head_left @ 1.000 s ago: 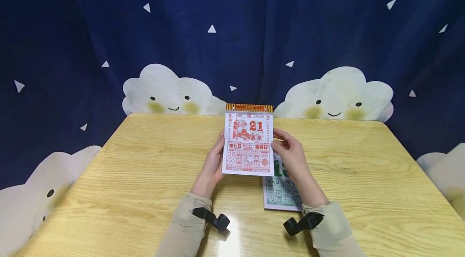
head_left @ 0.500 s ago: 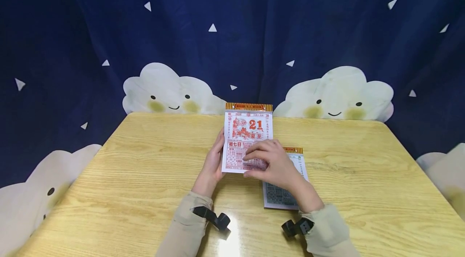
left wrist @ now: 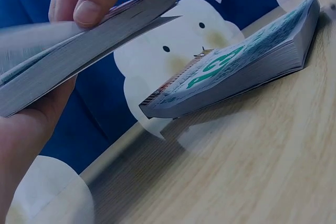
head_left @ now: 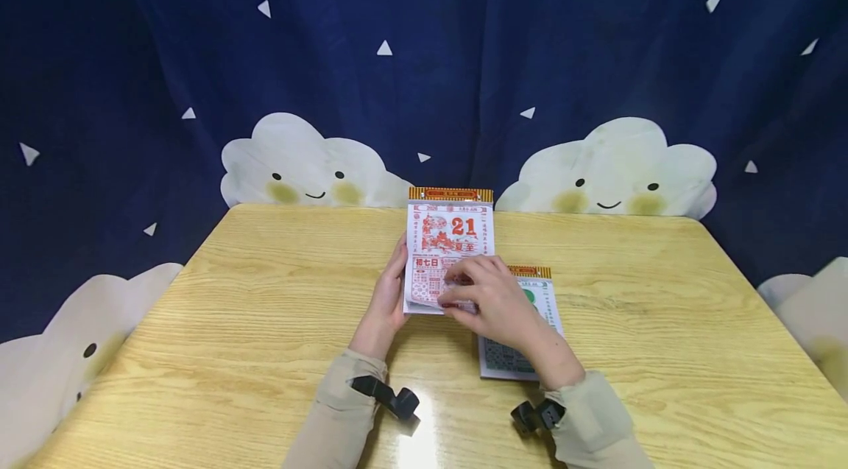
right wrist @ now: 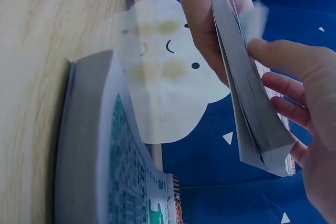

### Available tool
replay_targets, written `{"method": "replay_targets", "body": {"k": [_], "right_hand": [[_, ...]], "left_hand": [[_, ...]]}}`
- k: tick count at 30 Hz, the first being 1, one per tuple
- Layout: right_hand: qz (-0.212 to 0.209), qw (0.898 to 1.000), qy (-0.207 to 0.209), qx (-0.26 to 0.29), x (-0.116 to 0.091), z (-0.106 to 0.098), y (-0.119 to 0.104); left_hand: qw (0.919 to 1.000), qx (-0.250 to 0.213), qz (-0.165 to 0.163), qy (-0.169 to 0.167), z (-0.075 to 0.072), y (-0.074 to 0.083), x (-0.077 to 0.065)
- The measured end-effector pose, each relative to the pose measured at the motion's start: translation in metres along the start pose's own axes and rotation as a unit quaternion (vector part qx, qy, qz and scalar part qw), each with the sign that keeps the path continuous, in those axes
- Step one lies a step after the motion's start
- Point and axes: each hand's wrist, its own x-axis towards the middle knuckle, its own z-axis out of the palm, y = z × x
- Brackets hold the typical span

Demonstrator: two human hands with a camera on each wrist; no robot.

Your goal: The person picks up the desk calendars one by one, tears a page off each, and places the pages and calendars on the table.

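Note:
A tear-off calendar pad (head_left: 450, 233) with a red "21" on its top page stands tilted above the table. My left hand (head_left: 392, 291) grips its left edge. My right hand (head_left: 467, 291) lies over the lower half and pinches the top page, whose bottom left corner curls up. In the left wrist view a thumb (left wrist: 98, 1) presses on the pad's (left wrist: 79, 56) bottom edge while a page blurs loose. The right wrist view shows the pad (right wrist: 252, 108) edge-on between both hands. A second pad (head_left: 538, 301) with green print lies flat under my right forearm.
The wooden table (head_left: 265, 322) spreads bare to the left and right of the pads. A dark blue curtain (head_left: 424, 49) with white cloud faces hangs right behind the far edge. The green pad (left wrist: 236, 72) is thick and sits just right of the held one.
My right hand came from the pad's right edge across its lower front. The top page's bottom corner has begun to lift. The left hand stays put.

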Motion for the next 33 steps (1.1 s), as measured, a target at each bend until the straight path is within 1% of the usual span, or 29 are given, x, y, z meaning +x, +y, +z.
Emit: {"method": "replay_targets", "body": {"k": [4, 11, 17, 20, 23, 26, 30, 33], "right_hand": [[0.013, 1.000, 0.011, 0.016, 0.0008, 0.0015, -0.0019], [0.066, 0.995, 0.052, 0.058, 0.0018, 0.0041, -0.0053], [0.100, 0.989, 0.054, 0.094, 0.0014, 0.0012, -0.0057], [0.116, 0.984, 0.057, 0.126, 0.0009, 0.0006, -0.0055], [0.133, 0.974, 0.062, 0.174, 0.0007, -0.0010, -0.0058], [0.153, 0.965, 0.062, 0.205, 0.0007, -0.0025, -0.0066], [0.173, 0.962, 0.042, 0.206, 0.0005, -0.0016, -0.0066], [0.199, 0.956, 0.030, 0.212, 0.0006, -0.0031, -0.0056]], "left_hand": [[1.0000, 0.003, 0.000, -0.001, 0.0006, 0.0005, -0.0004], [0.9998, -0.011, 0.004, -0.016, 0.0006, 0.0019, 0.0003], [0.9998, -0.013, 0.004, -0.013, 0.0007, 0.0023, 0.0015], [0.9999, -0.014, 0.004, -0.008, 0.0008, 0.0023, 0.0013], [0.9998, -0.021, 0.004, -0.006, 0.0006, 0.0019, 0.0010], [0.9996, -0.028, 0.005, -0.008, 0.0000, 0.0016, 0.0010], [0.9995, -0.031, -0.001, -0.010, -0.0013, 0.0010, 0.0001], [0.9995, -0.028, -0.009, -0.007, -0.0005, 0.0007, 0.0017]]}}
